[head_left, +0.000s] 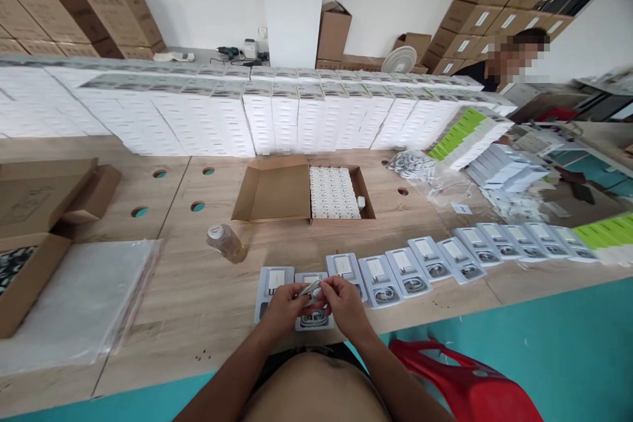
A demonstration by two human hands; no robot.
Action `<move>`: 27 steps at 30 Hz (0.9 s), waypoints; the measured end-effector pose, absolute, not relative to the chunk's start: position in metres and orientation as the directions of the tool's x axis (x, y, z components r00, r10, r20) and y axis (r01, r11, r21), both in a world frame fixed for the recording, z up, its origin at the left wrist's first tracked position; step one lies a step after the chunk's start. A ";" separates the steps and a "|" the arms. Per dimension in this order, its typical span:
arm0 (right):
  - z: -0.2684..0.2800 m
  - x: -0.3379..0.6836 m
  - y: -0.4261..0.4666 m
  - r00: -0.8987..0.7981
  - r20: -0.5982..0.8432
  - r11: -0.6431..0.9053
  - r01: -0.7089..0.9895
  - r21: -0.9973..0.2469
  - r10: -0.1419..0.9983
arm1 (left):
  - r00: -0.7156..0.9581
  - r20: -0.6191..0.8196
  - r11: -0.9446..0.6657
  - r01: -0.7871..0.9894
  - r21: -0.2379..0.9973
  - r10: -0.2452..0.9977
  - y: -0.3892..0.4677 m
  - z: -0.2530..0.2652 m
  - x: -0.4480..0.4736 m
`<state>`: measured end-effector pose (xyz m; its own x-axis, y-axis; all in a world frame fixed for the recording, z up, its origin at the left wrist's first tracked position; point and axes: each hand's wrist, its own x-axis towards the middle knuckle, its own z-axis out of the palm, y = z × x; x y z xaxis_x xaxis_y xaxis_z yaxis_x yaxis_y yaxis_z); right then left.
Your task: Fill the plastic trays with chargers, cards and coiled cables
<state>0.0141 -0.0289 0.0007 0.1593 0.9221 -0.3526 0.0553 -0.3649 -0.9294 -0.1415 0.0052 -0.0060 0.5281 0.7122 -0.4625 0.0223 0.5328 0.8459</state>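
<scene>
My left hand (285, 307) and my right hand (345, 306) are close together over the row of trays near the table's front edge. Both have their fingers closed on a small bundled white cable (310, 289). Below them lies a grey-white tray (301, 277) with a coiled cable (314, 320) in its lower pocket; my hands partly cover it. To its left, another tray (264, 277) holds a white adapter (277, 279), its lower part hidden by my left hand. Several more trays, such as the tray (380, 280) beside my right hand, each hold an adapter and a coiled cable.
An open carton (277, 190) of white adapters (333, 192) stands mid-table. A plastic jar (227, 242) stands left of it. White boxes (271, 122) form a wall behind. Loose cables (413, 163) lie right. A red stool (469, 382) is below. A person (489, 72) is at the back right.
</scene>
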 end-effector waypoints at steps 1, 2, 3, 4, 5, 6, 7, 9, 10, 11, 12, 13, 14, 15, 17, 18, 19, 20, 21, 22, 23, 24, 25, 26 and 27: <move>-0.001 0.012 -0.031 0.163 -0.362 -0.371 0.026 -0.928 0.918 | 0.536 -0.478 0.563 0.006 0.827 0.696 0.005 -0.004 -0.141; -0.001 0.010 -0.033 0.168 -0.366 -0.372 0.005 -0.928 0.915 | 0.540 -0.489 0.586 -0.010 0.810 0.685 0.005 -0.003 -0.140; -0.001 0.009 -0.034 0.175 -0.373 -0.376 -0.017 -0.927 0.911 | 0.538 -0.497 0.603 -0.027 0.797 0.681 0.005 -0.001 -0.139; -0.001 0.007 -0.036 0.182 -0.385 -0.384 -0.047 -0.922 0.905 | 0.532 -0.502 0.614 -0.044 0.788 0.682 0.005 -0.001 -0.138; 0.000 0.006 -0.038 0.186 -0.403 -0.394 -0.085 -0.915 0.896 | 0.525 -0.503 0.621 -0.063 0.781 0.686 0.005 0.000 -0.138; 0.000 0.005 -0.039 0.187 -0.425 -0.408 -0.125 -0.905 0.886 | 0.522 -0.503 0.627 -0.080 0.775 0.689 0.005 0.000 -0.137; 0.001 0.004 -0.041 0.184 -0.442 -0.418 -0.155 -0.895 0.878 | 0.523 -0.500 0.631 -0.095 0.770 0.690 0.005 0.000 -0.136; 0.002 0.005 -0.042 0.178 -0.429 -0.413 -0.122 -0.903 0.885 | 0.536 -0.502 0.644 -0.104 0.758 0.678 0.004 -0.002 -0.137; 0.002 0.005 -0.042 0.191 -0.386 -0.385 -0.042 -0.922 0.903 | 0.536 -0.511 0.652 -0.103 0.751 0.672 0.004 -0.002 -0.138; 0.002 0.006 -0.042 0.214 -0.320 -0.342 0.075 -0.937 0.923 | 0.528 -0.523 0.660 -0.100 0.744 0.670 0.004 -0.003 -0.139; 0.002 0.007 -0.042 0.239 -0.240 -0.291 0.208 -0.934 0.941 | 0.513 -0.535 0.665 -0.099 0.740 0.671 0.004 -0.004 -0.141; 0.001 0.007 -0.042 0.260 -0.155 -0.240 0.334 -0.911 0.953 | 0.495 -0.544 0.665 -0.096 0.740 0.677 0.005 -0.005 -0.144; 0.001 0.007 -0.042 0.277 -0.080 -0.199 0.434 -0.879 0.958 | 0.480 -0.546 0.658 -0.089 0.748 0.686 0.006 -0.006 -0.147; 0.000 0.007 -0.041 0.284 -0.026 -0.171 0.498 -0.850 0.958 | 0.477 -0.539 0.643 -0.074 0.762 0.694 0.008 -0.006 -0.151; -0.002 0.005 -0.040 0.257 0.007 -0.135 0.534 -0.835 0.967 | 0.494 -0.508 0.589 -0.011 0.808 0.706 0.014 -0.006 -0.161; -0.003 0.004 -0.038 0.216 -0.002 -0.118 0.525 -0.843 0.976 | 0.505 -0.485 0.544 0.035 0.838 0.714 0.017 -0.005 -0.167; -0.004 0.002 -0.036 0.159 -0.020 -0.100 0.512 -0.853 0.987 | 0.516 -0.457 0.489 0.082 0.868 0.725 0.020 -0.005 -0.173; -0.005 0.001 -0.033 0.095 -0.042 -0.084 0.497 -0.864 0.995 | 0.527 -0.427 0.430 0.125 0.894 0.735 0.024 -0.004 -0.180; -0.006 0.001 -0.029 0.033 -0.060 -0.069 0.482 -0.873 0.998 | 0.541 -0.396 0.369 0.162 0.915 0.742 0.027 -0.004 -0.187; -0.008 0.000 -0.025 -0.019 -0.074 -0.056 0.467 -0.882 0.997 | 0.557 -0.364 0.309 0.195 0.931 0.747 0.029 -0.004 -0.194; -0.011 -0.001 -0.020 -0.064 -0.081 -0.043 0.457 -0.888 0.995 | 0.575 -0.333 0.247 0.225 0.943 0.748 0.032 -0.005 -0.201; -0.014 -0.003 -0.015 -0.104 -0.080 -0.024 0.458 -0.889 0.991 | 0.591 -0.301 0.179 0.257 0.950 0.748 0.034 -0.008 -0.208; -0.019 -0.005 -0.011 -0.149 -0.075 0.005 0.477 -0.879 0.986 | 0.607 -0.266 0.096 0.297 0.950 0.749 0.035 -0.011 -0.215; -0.025 -0.008 -0.008 -0.205 -0.064 0.055 0.526 -0.848 0.977 | 0.621 -0.226 -0.001 0.343 0.939 0.751 0.036 -0.016 -0.221; -0.032 -0.012 -0.006 -0.268 -0.053 0.121 0.592 -0.797 0.962 | 0.632 -0.184 -0.104 0.390 0.915 0.753 0.036 -0.022 -0.227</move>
